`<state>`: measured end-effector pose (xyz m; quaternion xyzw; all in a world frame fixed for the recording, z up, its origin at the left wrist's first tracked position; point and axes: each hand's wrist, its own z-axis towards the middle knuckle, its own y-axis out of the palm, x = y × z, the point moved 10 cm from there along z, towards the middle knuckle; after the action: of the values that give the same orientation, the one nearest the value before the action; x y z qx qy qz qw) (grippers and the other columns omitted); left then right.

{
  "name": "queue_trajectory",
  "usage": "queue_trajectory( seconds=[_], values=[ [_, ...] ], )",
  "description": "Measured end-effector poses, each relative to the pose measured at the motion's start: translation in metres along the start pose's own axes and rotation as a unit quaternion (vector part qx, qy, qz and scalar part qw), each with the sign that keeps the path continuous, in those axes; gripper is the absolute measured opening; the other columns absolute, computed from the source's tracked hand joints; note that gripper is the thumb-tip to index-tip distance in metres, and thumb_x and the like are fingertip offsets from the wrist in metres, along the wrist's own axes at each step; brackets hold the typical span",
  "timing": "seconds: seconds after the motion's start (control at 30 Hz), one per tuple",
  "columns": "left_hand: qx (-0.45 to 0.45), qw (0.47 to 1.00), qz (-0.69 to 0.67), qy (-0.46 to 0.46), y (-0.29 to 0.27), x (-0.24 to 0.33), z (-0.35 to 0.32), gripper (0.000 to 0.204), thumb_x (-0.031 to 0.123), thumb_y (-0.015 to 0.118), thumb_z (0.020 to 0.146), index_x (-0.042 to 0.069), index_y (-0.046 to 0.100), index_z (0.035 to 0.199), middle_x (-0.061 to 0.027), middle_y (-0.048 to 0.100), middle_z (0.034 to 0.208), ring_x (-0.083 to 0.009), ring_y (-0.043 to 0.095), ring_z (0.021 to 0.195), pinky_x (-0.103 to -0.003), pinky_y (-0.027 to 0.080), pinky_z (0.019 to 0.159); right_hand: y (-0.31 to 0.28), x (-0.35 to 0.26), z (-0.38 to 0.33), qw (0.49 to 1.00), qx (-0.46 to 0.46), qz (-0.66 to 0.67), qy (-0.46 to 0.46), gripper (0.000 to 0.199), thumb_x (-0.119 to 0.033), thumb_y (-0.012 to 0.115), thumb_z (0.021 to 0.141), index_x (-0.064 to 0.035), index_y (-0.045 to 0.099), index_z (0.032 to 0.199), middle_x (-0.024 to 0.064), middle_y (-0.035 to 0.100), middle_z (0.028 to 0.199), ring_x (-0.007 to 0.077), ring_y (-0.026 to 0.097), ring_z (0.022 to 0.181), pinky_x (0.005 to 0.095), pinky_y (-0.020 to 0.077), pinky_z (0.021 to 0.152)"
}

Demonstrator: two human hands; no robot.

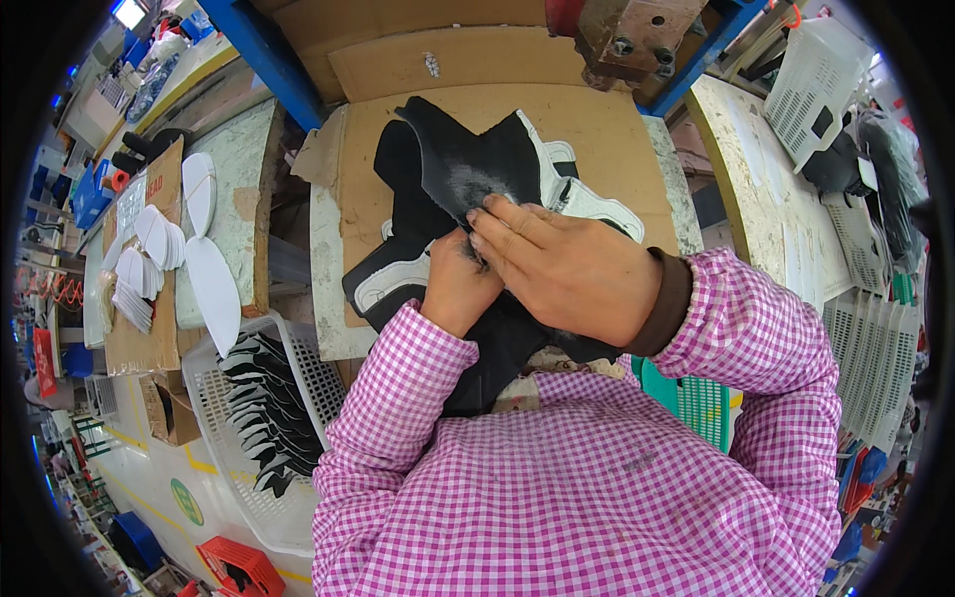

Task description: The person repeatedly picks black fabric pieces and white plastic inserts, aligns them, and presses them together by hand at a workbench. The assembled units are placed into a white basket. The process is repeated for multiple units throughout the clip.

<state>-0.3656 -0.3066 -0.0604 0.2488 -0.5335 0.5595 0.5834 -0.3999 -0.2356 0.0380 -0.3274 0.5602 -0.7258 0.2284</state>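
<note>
Both hands (pixel 527 269) on fuzzy black fabric (pixel 453 159)

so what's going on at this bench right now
A person in a pink checked shirt works both hands on black fabric pieces stacked on a cardboard-covered bench. The right hand presses its fingers onto the top piece; the left hand grips the fabric beneath it. A white basket of black cut pieces stands at the left.

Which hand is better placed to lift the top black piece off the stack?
Right, probably. The right hand lies over the black piece, fingertips on it. The left hand sits lower, partly hidden beneath the right.
</note>
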Motion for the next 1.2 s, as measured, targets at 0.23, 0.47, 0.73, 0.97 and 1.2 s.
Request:
queue_trajectory(
  seconds=[0.23, 0.47, 0.73, 0.97, 1.2],
  values=[
    [-0.014, 1.000, 0.003, -0.025, 0.000, -0.015, 0.006, 0.015, 0.009, 0.066, 0.072, -0.003, 0.063, 0.079, -0.0198, 0.064, 0.070, -0.0333, 0.066, 0.068, -0.035, 0.051, 0.057, -0.003, 0.000, -0.001, 1.000, 0.011, 0.016, -0.016, 0.040, -0.013, 0.052, 0.082, 0.0104, 0.056, 0.114, 0.0227, 0.050, 0.127, 0.0317, 0.050, 0.118, 0.0323, 0.0455, 0.095],
    [-0.022, 0.999, 0.012, -0.025, 0.004, -0.021, 0.005, 0.014, 0.008, 0.066, 0.072, -0.001, 0.064, 0.082, -0.0181, 0.065, 0.073, -0.0320, 0.066, 0.070, -0.035, 0.051, 0.059, 0.000, 0.001, -0.006, 0.997, -0.030, 0.046, -0.056, 0.046, -0.006, 0.050, 0.083, 0.0087, 0.046, 0.126, 0.0221, 0.036, 0.141, 0.0293, 0.041, 0.129, 0.0275, 0.0528, 0.084],
    [-0.048, 0.993, 0.077, 0.080, 0.015, -0.011, 0.006, 0.011, 0.007, 0.064, 0.076, 0.002, 0.062, 0.085, -0.0150, 0.065, 0.078, -0.0287, 0.066, 0.074, -0.034, 0.051, 0.063, 0.009, -0.001, -0.001, 0.996, -0.028, 0.076, -0.046, 0.043, -0.008, 0.047, 0.085, 0.0110, 0.046, 0.123, 0.0225, 0.036, 0.141, 0.0289, 0.042, 0.128, 0.0302, 0.0477, 0.094],
    [0.051, 0.911, -0.320, -0.256, -0.009, -0.062, -0.009, 0.019, 0.002, 0.063, 0.079, -0.003, 0.061, 0.098, -0.0120, 0.067, 0.087, -0.0232, 0.066, 0.078, -0.034, 0.054, 0.068, -0.031, 0.030, -0.028, 0.992, 0.082, 0.091, 0.028, 0.060, -0.016, 0.064, 0.078, -0.0062, 0.043, 0.133, 0.0163, 0.043, 0.138, 0.0298, 0.043, 0.126, 0.0524, 0.0343, 0.102],
    [0.155, 0.859, -0.411, -0.262, -0.059, -0.042, -0.015, 0.036, -0.001, 0.068, 0.076, -0.003, 0.055, 0.109, -0.0146, 0.063, 0.101, -0.0243, 0.063, 0.092, -0.037, 0.053, 0.081, 0.027, 0.090, -0.152, 0.782, 0.171, 0.457, 0.387, 0.086, -0.026, 0.080, 0.068, -0.0069, 0.035, 0.139, 0.0158, 0.054, 0.126, 0.0265, 0.053, 0.112, 0.0356, 0.0436, 0.090]
  ],
)
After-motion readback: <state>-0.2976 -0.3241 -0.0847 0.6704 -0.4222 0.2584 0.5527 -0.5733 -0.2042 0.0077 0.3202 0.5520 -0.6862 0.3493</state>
